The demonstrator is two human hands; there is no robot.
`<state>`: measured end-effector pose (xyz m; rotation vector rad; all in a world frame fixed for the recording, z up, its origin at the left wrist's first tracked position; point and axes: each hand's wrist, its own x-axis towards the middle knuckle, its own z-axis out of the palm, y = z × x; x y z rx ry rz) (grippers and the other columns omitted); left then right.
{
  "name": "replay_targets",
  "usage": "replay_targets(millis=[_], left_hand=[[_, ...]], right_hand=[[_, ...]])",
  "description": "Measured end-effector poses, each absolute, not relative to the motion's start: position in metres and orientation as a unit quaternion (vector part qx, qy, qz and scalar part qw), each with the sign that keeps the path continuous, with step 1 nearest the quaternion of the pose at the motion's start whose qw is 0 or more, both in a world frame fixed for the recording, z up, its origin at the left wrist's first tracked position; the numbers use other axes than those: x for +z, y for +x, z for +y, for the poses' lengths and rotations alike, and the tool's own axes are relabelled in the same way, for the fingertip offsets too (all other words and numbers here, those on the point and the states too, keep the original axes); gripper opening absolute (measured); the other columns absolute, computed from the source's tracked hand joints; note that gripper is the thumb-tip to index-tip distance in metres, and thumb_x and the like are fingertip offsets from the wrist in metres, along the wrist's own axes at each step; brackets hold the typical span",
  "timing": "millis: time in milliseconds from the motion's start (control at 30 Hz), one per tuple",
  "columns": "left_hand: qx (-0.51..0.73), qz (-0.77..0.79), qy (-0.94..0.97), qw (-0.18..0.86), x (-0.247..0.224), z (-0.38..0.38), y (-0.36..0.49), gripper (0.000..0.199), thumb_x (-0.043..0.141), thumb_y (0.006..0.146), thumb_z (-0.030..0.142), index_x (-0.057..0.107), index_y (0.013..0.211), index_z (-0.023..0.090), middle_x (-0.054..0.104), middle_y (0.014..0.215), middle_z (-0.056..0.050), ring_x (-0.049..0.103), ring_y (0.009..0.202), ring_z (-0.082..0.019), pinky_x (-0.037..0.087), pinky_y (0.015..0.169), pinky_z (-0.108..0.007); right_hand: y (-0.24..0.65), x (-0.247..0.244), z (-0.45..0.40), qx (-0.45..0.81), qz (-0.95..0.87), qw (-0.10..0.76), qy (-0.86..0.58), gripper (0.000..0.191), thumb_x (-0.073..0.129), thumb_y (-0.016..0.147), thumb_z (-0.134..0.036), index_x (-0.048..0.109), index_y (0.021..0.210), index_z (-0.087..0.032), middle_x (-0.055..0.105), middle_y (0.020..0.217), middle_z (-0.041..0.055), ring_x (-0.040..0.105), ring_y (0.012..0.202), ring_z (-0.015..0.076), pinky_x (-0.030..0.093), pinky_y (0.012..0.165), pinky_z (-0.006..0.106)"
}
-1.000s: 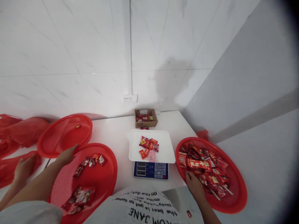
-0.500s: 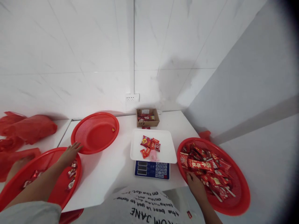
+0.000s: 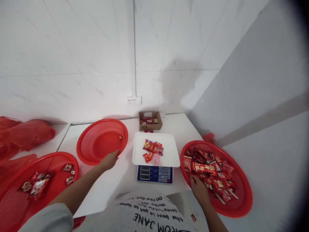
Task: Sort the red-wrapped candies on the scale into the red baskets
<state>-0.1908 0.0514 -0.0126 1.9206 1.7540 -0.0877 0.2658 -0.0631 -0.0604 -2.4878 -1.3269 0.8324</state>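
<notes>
My left hand (image 3: 109,161) grips the near right rim of a shallow red plastic basket (image 3: 84,138), its fingers partly hidden by the rim. Inside that basket lies one small wrapped candy (image 3: 120,137). My right hand (image 3: 199,190) is closed on the near left rim of another red basket (image 3: 246,196), which is heaped with red snack packets (image 3: 205,168). Between my hands, a white weighing tray (image 3: 171,151) sits on a blue digital scale (image 3: 155,174). Several red packets (image 3: 153,148) and a pink one (image 3: 156,159) lie on the tray.
A third red basket (image 3: 58,154) with a few packets stands at the left, under my forearm. Red plastic bags (image 3: 31,133) lie behind it. A small cardboard box (image 3: 150,125) of packets stands near the wall. One packet (image 3: 193,218) lies low on the right.
My left hand has moved right, from the near left of the middle basket to its near right rim. That basket has shifted slightly right and nearer. A hand at far left is gone from view.
</notes>
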Motion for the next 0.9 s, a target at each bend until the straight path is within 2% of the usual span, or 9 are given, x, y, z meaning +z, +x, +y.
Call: replay_targets(millis=[67, 200, 267, 433, 600, 700, 833, 900], left_hand=[[-0.019, 0.632, 0.727, 0.27, -0.018, 0.045, -0.176, 0.05, 0.04, 0.086, 0.023, 0.037, 0.134, 0.011, 0.051, 0.129, -0.018, 0.05, 0.116, -0.03, 0.041, 0.093, -0.041], [0.079, 0.57, 0.79, 0.211, -0.032, 0.031, -0.132, 0.051, 0.043, 0.086, 0.026, 0.035, 0.135, 0.015, 0.036, 0.142, -0.015, 0.029, 0.133, -0.028, 0.027, 0.106, -0.045], [0.104, 0.513, 0.828, 0.2, -0.037, 0.029, -0.103, 0.051, 0.045, 0.086, 0.029, 0.036, 0.135, 0.019, 0.034, 0.143, -0.013, 0.024, 0.135, -0.026, 0.024, 0.108, -0.045], [0.089, 0.45, 0.867, 0.196, -0.038, 0.041, -0.042, 0.046, 0.045, 0.086, 0.028, 0.041, 0.131, 0.02, 0.038, 0.137, -0.015, 0.034, 0.128, -0.027, 0.032, 0.103, -0.042], [0.054, 0.465, 0.857, 0.215, -0.034, 0.054, -0.028, 0.036, 0.047, 0.083, 0.018, 0.054, 0.117, 0.023, 0.051, 0.117, -0.012, 0.047, 0.109, -0.026, 0.04, 0.09, -0.04], [0.08, 0.474, 0.835, 0.266, -0.036, 0.057, -0.03, 0.037, 0.045, 0.079, 0.011, 0.059, 0.112, 0.022, 0.054, 0.107, -0.01, 0.052, 0.098, -0.022, 0.044, 0.083, -0.035], [0.162, 0.53, 0.765, 0.329, -0.04, 0.062, -0.031, 0.025, 0.047, 0.077, 0.009, 0.067, 0.089, 0.017, 0.057, 0.095, -0.008, 0.056, 0.085, -0.017, 0.046, 0.08, -0.03], [0.196, 0.56, 0.729, 0.343, -0.038, 0.066, -0.037, 0.021, 0.049, 0.075, 0.01, 0.067, 0.085, 0.017, 0.058, 0.094, -0.007, 0.057, 0.083, -0.017, 0.047, 0.079, -0.029]], right_hand=[[0.264, -0.058, -0.063, 0.282, -0.443, 0.098, -0.846, 0.043, 0.03, 0.084, -0.037, 0.062, 0.106, -0.018, 0.066, 0.108, 0.0105, 0.062, 0.095, 0.0209, 0.043, 0.076, 0.026], [0.262, -0.055, -0.062, 0.283, -0.442, 0.085, -0.847, 0.041, 0.03, 0.085, -0.036, 0.062, 0.106, -0.02, 0.067, 0.106, 0.0089, 0.063, 0.093, 0.0202, 0.043, 0.076, 0.026], [0.262, -0.054, -0.062, 0.282, -0.443, 0.082, -0.847, 0.04, 0.03, 0.086, -0.036, 0.062, 0.105, -0.021, 0.067, 0.104, 0.0082, 0.063, 0.092, 0.0202, 0.043, 0.075, 0.026], [0.261, -0.053, -0.063, 0.276, -0.449, 0.093, -0.845, 0.039, 0.03, 0.086, -0.035, 0.063, 0.102, -0.022, 0.069, 0.099, 0.0068, 0.063, 0.089, 0.019, 0.043, 0.075, 0.025], [0.26, -0.053, -0.064, 0.279, -0.443, 0.107, -0.845, 0.04, 0.03, 0.086, -0.036, 0.063, 0.104, -0.022, 0.069, 0.096, 0.0071, 0.063, 0.089, 0.0194, 0.042, 0.077, 0.026], [0.26, -0.052, -0.063, 0.28, -0.437, 0.106, -0.848, 0.041, 0.03, 0.086, -0.036, 0.062, 0.106, -0.022, 0.069, 0.097, 0.0077, 0.063, 0.09, 0.0196, 0.042, 0.076, 0.026], [0.26, -0.05, -0.062, 0.286, -0.439, 0.08, -0.848, 0.041, 0.028, 0.087, -0.036, 0.06, 0.106, -0.02, 0.068, 0.101, 0.0092, 0.062, 0.092, 0.0202, 0.042, 0.076, 0.027], [0.26, -0.05, -0.062, 0.288, -0.444, 0.076, -0.845, 0.042, 0.026, 0.087, -0.036, 0.06, 0.107, -0.019, 0.067, 0.104, 0.0103, 0.062, 0.094, 0.0207, 0.042, 0.077, 0.027]])
